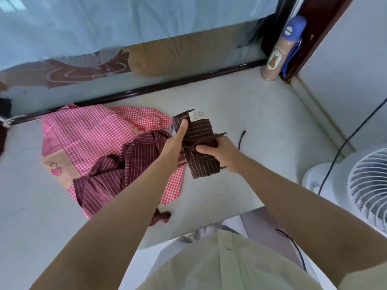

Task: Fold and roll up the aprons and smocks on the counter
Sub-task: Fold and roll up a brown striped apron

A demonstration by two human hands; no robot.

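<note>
Both hands are gripping the rolled brown striped apron point(198, 143) above the counter point(251, 126): left hand point(176, 141) steadying, right hand point(217, 151) pinching its ties, seemingly knotting; next calls for cinching tight.

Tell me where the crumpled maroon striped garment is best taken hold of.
Pinch the maroon striped garment at its raised folds near the middle, coming from above: it lies crumpled atop the pink checked apron, so a top pinch should lift it alone.

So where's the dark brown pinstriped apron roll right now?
Head view, just right of centre: the dark brown pinstriped apron roll is gripped by the left hand and right hand, beside the pink checked smock on the grey counter.
</note>
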